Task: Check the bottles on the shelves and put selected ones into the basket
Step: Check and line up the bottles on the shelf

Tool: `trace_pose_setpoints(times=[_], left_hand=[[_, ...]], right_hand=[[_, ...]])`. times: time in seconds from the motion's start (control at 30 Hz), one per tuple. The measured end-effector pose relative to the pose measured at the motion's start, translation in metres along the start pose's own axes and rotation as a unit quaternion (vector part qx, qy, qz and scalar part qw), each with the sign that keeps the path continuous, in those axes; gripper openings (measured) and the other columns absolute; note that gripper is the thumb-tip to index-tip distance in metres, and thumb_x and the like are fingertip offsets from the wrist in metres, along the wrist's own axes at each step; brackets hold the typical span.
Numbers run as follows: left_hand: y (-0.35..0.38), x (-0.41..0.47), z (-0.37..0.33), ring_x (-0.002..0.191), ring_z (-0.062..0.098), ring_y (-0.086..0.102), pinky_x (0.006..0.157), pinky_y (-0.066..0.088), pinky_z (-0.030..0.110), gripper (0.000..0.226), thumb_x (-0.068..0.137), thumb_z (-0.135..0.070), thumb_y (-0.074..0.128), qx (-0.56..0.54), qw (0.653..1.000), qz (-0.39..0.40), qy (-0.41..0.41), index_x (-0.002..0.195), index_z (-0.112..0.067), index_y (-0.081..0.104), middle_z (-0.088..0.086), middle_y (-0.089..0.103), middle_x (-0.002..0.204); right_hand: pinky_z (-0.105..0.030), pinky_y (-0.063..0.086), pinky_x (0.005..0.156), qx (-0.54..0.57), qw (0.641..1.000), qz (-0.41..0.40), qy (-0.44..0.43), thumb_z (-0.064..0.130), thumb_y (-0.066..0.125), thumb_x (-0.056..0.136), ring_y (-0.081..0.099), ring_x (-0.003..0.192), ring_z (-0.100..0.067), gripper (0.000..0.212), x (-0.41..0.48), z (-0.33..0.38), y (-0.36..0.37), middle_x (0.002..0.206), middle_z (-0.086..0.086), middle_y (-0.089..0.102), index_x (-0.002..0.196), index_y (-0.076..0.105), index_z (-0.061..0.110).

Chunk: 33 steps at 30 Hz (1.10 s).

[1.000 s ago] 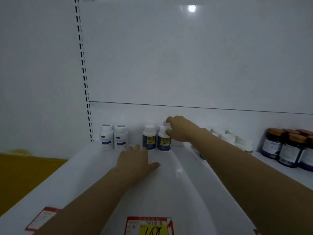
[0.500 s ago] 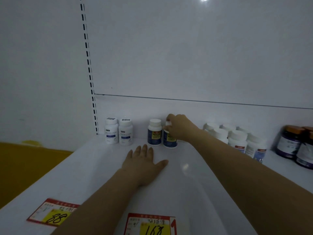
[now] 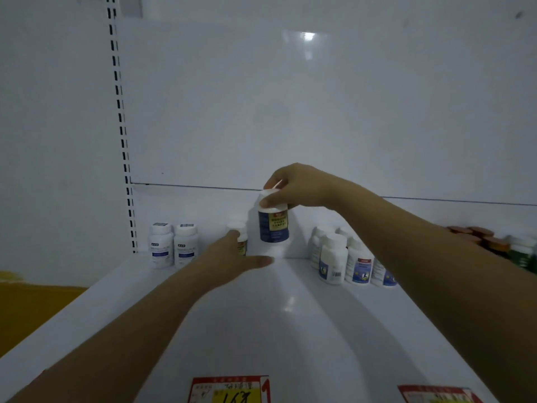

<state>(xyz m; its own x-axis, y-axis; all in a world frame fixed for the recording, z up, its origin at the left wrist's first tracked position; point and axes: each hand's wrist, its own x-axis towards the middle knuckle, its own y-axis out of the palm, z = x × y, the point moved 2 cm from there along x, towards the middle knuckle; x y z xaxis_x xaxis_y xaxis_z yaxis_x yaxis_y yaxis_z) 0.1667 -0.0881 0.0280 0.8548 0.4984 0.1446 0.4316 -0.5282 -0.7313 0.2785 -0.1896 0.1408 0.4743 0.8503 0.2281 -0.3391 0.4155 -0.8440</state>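
White metal makes up the shelf [image 3: 279,330] and the wall behind it. The right hand [image 3: 299,189] has its fingers wrapped tight around the white cap of a blue pill bottle [image 3: 273,225]. The bottle has a yellow patch on its label. It hangs upright in the air, up off the shelf, near the back wall.

The left hand [image 3: 232,257] is low over the shelf, just under and to the left of the held bottle. Its fingers are spread out flat and it holds nothing. I cannot tell if it touches the shelf. Behind its fingertips stands a second bottle [image 3: 239,237] with a white cap, partly hidden by the hand.

Farther left of the held bottle, two white bottles [image 3: 173,244] with blue labels stand side by side against the back wall. To the right of the held bottle is a bunch of white bottles [image 3: 345,258] with blue and white labels. Past the right arm, dark jars with brown lids [image 3: 479,235] peek out.

At the front edge of the shelf, below the held bottle, is a red and yellow price tag [image 3: 229,391]. Another tag [image 3: 436,394] sits to its right.
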Motion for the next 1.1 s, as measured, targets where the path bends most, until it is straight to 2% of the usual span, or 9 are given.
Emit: trace_pose_setpoints(times=[0.07,0.13,0.2,0.33,0.47,0.7,0.9,1.03,1.1], left_hand=[[-0.014,-0.005,-0.019,0.100,0.014,0.053,0.084,0.044,0.029,0.062,0.079,-0.043,0.069,-0.066,0.998,-0.009,-0.004,0.129,-0.016,0.043,-0.004,0.054,0.121],[-0.022,-0.008,-0.030,0.105,0.018,0.055,0.090,0.044,0.033,0.057,0.079,-0.038,0.071,-0.126,0.992,-0.019,0.003,0.127,-0.017,0.048,0.000,0.057,0.127],[-0.026,-0.016,-0.038,0.105,0.022,0.059,0.096,0.044,0.038,0.046,0.079,-0.033,0.071,-0.160,0.986,-0.031,0.025,0.120,-0.019,0.056,0.003,0.063,0.119],[-0.022,-0.029,-0.038,0.107,0.027,0.059,0.100,0.045,0.043,0.043,0.080,-0.030,0.070,-0.191,0.981,-0.021,0.021,0.120,-0.019,0.059,0.005,0.064,0.115],[-0.019,-0.035,-0.033,0.105,0.028,0.061,0.095,0.049,0.038,0.019,0.078,-0.030,0.073,-0.220,0.975,0.010,0.009,0.092,-0.031,0.061,0.007,0.067,0.107],[-0.018,-0.037,-0.033,0.103,0.024,0.063,0.098,0.048,0.038,0.024,0.079,-0.027,0.072,-0.232,0.972,0.020,0.005,0.099,-0.025,0.060,0.007,0.068,0.105],[-0.017,-0.035,-0.033,0.105,0.025,0.062,0.100,0.047,0.040,0.046,0.080,-0.026,0.071,-0.219,0.976,0.016,0.008,0.122,-0.012,0.060,0.008,0.066,0.111],[-0.015,-0.038,-0.037,0.104,0.026,0.061,0.099,0.047,0.039,0.044,0.081,-0.027,0.070,-0.211,0.977,0.013,0.012,0.121,-0.014,0.059,0.008,0.065,0.110],[-0.016,-0.039,-0.039,0.102,0.028,0.062,0.093,0.049,0.036,0.029,0.080,-0.028,0.071,-0.203,0.979,0.003,0.016,0.107,-0.022,0.061,0.009,0.066,0.106]], right_hand=[[-0.029,0.058,0.081,0.018,1.000,-0.001,-0.007,0.032,0.072,0.081,0.066,0.096,-0.020,0.044,-0.007,0.008,-0.012,0.112,-0.007,0.065,0.116,0.062,0.007],[-0.028,0.058,0.080,0.047,0.999,-0.008,-0.017,0.035,0.071,0.081,0.068,0.092,-0.018,0.043,-0.014,0.014,-0.020,0.105,-0.007,0.069,0.111,0.065,0.006],[-0.025,0.059,0.076,0.070,0.997,-0.020,-0.023,0.040,0.072,0.078,0.070,0.087,-0.016,0.044,-0.021,0.018,-0.023,0.098,-0.006,0.071,0.105,0.067,0.005],[-0.026,0.059,0.077,0.050,0.998,-0.034,-0.019,0.050,0.071,0.076,0.072,0.082,-0.015,0.052,-0.030,0.017,-0.019,0.093,-0.005,0.073,0.099,0.070,0.004],[-0.025,0.057,0.080,0.058,0.998,-0.023,-0.010,0.054,0.066,0.078,0.072,0.080,-0.014,0.054,-0.036,0.012,-0.012,0.092,-0.006,0.074,0.097,0.071,0.003],[-0.019,0.056,0.073,0.063,0.998,-0.012,0.002,0.052,0.065,0.081,0.071,0.077,-0.013,0.053,-0.038,0.009,-0.010,0.093,-0.006,0.073,0.099,0.071,0.002],[-0.020,0.057,0.074,0.055,0.998,-0.009,-0.004,0.051,0.065,0.081,0.072,0.079,-0.014,0.051,-0.038,0.009,-0.012,0.094,-0.006,0.073,0.100,0.071,0.003],[-0.021,0.057,0.075,0.038,0.999,-0.007,-0.006,0.051,0.064,0.081,0.072,0.080,-0.014,0.052,-0.040,0.011,-0.013,0.094,-0.005,0.073,0.102,0.070,0.004],[-0.020,0.057,0.074,0.050,0.999,-0.006,-0.012,0.048,0.065,0.082,0.071,0.081,-0.014,0.050,-0.041,0.013,-0.014,0.095,-0.005,0.073,0.103,0.069,0.003]])
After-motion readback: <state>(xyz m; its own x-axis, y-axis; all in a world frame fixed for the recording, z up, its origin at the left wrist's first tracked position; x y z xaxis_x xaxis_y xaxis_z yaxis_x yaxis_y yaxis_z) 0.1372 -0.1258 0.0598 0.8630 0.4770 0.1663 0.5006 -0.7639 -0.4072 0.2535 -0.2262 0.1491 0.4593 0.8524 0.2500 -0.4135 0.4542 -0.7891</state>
